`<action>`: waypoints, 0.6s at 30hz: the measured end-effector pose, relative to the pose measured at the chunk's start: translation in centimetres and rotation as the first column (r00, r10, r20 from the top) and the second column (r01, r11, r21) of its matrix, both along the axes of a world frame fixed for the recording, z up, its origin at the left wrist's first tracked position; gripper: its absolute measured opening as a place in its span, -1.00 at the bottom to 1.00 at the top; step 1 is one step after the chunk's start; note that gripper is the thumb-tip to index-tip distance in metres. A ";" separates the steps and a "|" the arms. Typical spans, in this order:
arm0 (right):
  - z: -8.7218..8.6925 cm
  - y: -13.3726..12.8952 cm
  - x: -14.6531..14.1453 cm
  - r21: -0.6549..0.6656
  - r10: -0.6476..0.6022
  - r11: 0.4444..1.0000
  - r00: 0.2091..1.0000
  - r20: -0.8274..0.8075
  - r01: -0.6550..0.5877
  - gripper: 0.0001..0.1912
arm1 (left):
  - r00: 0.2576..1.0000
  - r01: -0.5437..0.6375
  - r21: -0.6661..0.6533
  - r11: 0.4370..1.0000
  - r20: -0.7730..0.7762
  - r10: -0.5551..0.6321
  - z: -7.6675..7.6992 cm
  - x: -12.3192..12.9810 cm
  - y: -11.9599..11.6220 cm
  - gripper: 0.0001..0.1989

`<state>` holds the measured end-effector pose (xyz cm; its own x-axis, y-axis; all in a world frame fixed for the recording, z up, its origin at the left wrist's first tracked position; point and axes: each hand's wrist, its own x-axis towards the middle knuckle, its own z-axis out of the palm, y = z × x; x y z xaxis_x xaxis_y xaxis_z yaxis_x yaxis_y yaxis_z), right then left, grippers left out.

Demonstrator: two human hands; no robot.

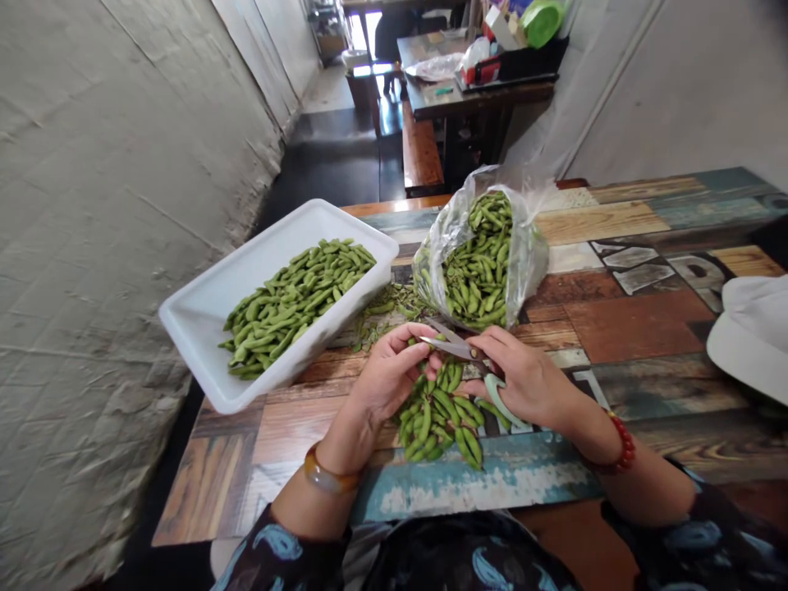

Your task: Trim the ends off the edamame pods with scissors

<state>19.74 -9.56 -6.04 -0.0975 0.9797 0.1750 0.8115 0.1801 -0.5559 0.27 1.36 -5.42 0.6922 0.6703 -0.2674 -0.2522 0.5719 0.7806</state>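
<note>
My right hand (523, 373) is closed around scissors (454, 348) with pale green handles, their blades parted and pointing left. The blades reach the fingertips of my left hand (391, 369), which pinches a green soybean pod (426, 343), mostly hidden by the fingers. Below both hands a loose pile of soybean pods (440, 419) lies on the table. Just beyond them, a clear plastic bag (523, 254) stands open, filled with more pods. To the left, a white plastic tub (203, 328) holds many pods.
The patchwork wood-pattern table (295, 435) carries green trimmings (373, 324) between tub and bag. A white cap (751, 328) rests at the right edge. A rough wall (111, 246) runs along the left. Behind stand a bench (422, 152) and another table (424, 98) with assorted items.
</note>
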 end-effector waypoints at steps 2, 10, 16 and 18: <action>-0.1 -0.1 0.2 -0.004 -0.001 1.000 1.000 0.002 0.001 -0.54 | 0.998 0.055 0.048 0.997 -0.045 -0.053 -0.3 0.1 -0.2 -0.64; 0.2 -0.2 0.5 -0.008 -0.006 1.000 0.999 0.054 0.006 -0.49 | 0.974 0.083 0.389 0.918 -0.225 0.007 -0.8 -0.2 -0.1 -0.63; 0.5 -0.2 0.3 -0.017 -0.016 1.000 0.999 0.041 0.017 -0.52 | 0.967 0.150 0.580 0.801 -0.255 0.004 -0.1 -0.3 0.1 -0.73; 0.5 -0.3 0.2 -0.027 -0.004 1.000 0.999 0.032 0.005 -0.53 | 0.962 0.189 0.603 0.775 -0.272 -0.022 0.0 -0.2 0.1 -0.73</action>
<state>19.97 -9.81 -5.53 -0.0986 0.9845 0.1451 0.8295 0.1619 -0.5345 0.03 1.49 -5.46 0.7396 0.6728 0.0154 0.0193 -0.0442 0.9988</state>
